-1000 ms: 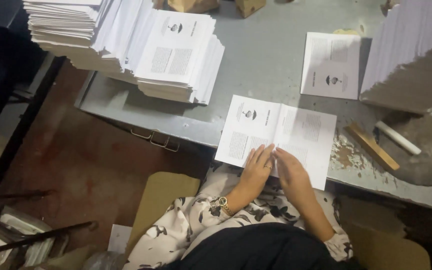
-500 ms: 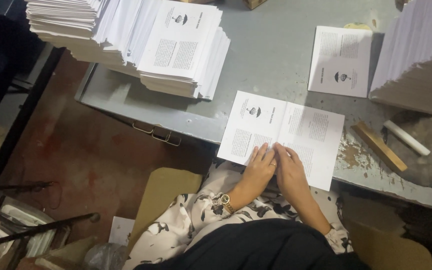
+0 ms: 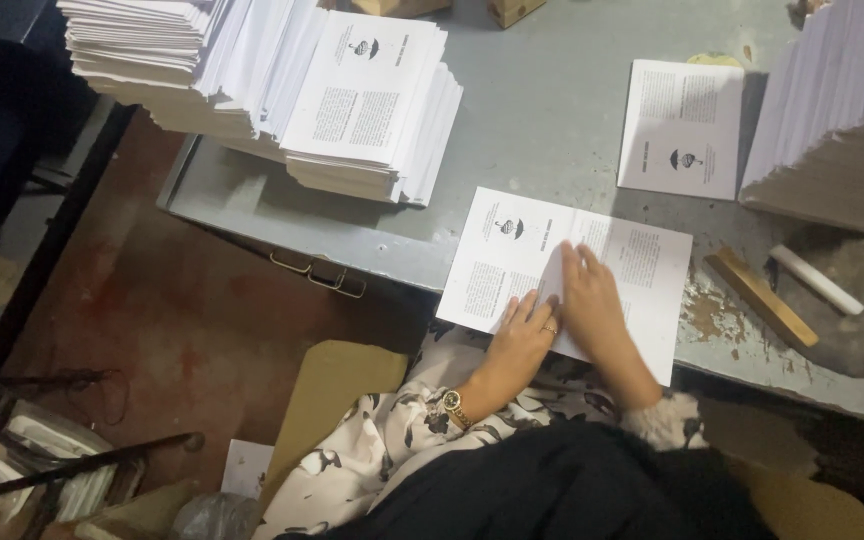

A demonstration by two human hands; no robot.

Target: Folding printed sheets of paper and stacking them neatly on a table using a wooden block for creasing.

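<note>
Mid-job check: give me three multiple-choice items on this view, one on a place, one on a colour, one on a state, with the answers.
1. Where does the wooden stick lie?
A. right of the open printed sheet
B. on the paper stack
C. on the floor

2. What colour is the wristwatch?
A. blue
B. gold
C. red

3. How are the left hand and right hand?
A. raised in the air
B. gripping the white cylinder
C. flat on the sheet

Answers: 1 A, the stick rests on the grey table just right of the sheet. 2 B, the band on the left wrist shines gold. 3 C, both palms press down at the sheet's middle, near its near edge.
</note>
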